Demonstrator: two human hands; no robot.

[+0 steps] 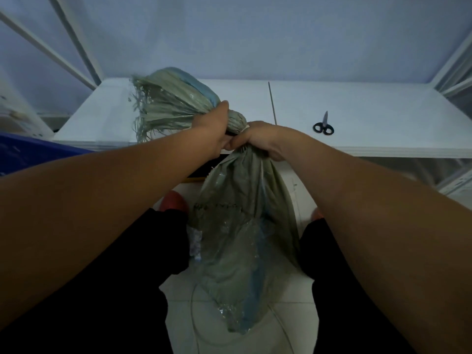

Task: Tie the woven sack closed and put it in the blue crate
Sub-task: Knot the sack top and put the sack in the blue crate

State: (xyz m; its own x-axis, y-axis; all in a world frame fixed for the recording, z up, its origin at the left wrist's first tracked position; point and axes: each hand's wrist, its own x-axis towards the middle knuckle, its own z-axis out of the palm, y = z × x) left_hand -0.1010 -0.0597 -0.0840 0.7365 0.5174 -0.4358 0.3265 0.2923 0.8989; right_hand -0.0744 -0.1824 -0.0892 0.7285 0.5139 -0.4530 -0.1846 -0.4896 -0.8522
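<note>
A grey-green woven sack (240, 241) with a blue stripe hangs between my legs down to the tiled floor. Its neck is bunched tight and its frayed mouth fans out up and to the left over the table edge. My left hand (215, 129) is closed around the gathered neck just below the fanned mouth. My right hand (258, 139) grips the neck right beside it, touching the left hand. A thin whitish cord (263, 172) runs down the sack from the right hand and loops on the floor. A corner of the blue crate (30, 149) shows at the left.
A white table (357, 116) stands in front of me, with black-handled scissors (323, 126) and a thin metal rod (272, 103) lying on it. White frame bars rise at the left and right sides. My red shoes (173, 200) stand on the pale tiled floor.
</note>
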